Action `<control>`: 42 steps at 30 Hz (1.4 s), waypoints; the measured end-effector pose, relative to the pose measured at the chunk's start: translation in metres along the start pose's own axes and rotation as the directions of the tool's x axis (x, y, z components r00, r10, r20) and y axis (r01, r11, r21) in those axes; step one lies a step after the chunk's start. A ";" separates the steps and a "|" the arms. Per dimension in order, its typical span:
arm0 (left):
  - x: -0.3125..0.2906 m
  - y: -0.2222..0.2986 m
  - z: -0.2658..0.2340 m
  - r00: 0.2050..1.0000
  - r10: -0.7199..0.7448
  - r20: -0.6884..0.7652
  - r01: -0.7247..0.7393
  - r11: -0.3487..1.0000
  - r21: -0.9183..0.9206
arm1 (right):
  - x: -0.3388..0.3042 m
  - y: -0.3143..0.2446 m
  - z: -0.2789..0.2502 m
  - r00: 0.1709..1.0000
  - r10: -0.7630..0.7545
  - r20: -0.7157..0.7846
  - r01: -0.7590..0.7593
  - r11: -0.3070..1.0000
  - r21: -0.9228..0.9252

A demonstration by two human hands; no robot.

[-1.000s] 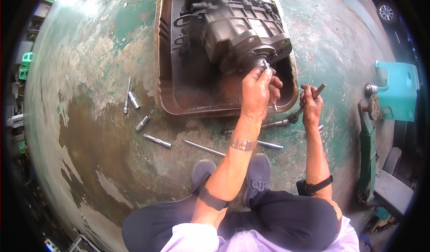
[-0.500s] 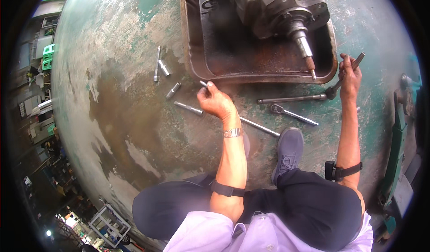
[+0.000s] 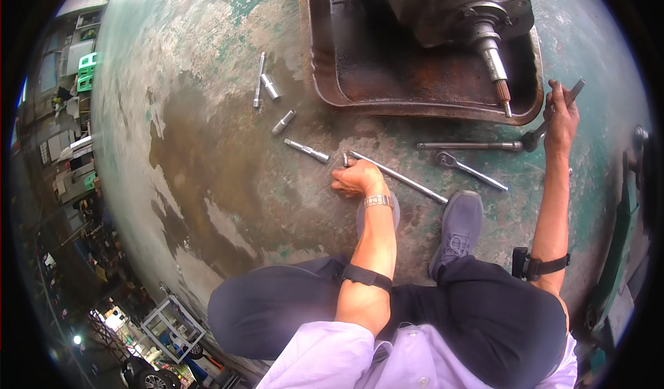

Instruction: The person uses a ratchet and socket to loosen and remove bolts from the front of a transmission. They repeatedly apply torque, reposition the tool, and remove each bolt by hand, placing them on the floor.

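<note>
My left hand (image 3: 358, 179) is low by the floor just in front of my left shoe, its fingers closed on a short silver metal piece (image 3: 345, 159). Only the end of this piece shows, so its kind is unclear. A long steel bar (image 3: 398, 176) runs from beside that hand to the tip of my right shoe. Off to the right, my right hand (image 3: 561, 120) is wrapped round a steel bar-shaped tool (image 3: 575, 91). Its wider, dark lower end (image 3: 532, 140) reaches the end of a breaker bar (image 3: 470, 146) on the floor.
Ahead, a rusty metal tray (image 3: 429, 112) holds a gearbox (image 3: 456, 15) with a splined shaft. A ratchet (image 3: 472, 171) lies before it. Left of my hand are an extension bar (image 3: 306, 151), sockets (image 3: 283, 122) and a thin rod (image 3: 259, 77). A green metal frame (image 3: 619, 230) stands at right.
My left hand has drawn back from the tray's front corner toward my left shoe, lower down. The right hand keeps its grip on the bar-shaped tool. The whole view has shifted slightly.
</note>
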State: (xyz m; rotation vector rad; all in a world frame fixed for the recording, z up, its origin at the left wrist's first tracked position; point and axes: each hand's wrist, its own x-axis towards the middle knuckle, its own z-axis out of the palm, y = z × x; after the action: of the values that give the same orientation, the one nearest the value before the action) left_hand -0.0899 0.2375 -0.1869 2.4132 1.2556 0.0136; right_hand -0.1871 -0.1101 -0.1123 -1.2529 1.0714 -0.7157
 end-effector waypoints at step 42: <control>-0.078 0.220 -0.050 0.251 0.643 0.724 0.025 0.743 -0.669 | -0.034 -0.132 0.075 0.806 -0.289 0.517 -0.229 0.652 0.723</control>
State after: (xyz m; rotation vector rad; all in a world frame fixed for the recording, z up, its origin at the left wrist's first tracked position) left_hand 0.0262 0.0833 -0.0460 1.5246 0.0640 -0.7229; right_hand -0.1145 -0.0779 0.0218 -0.6446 0.1348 -0.6247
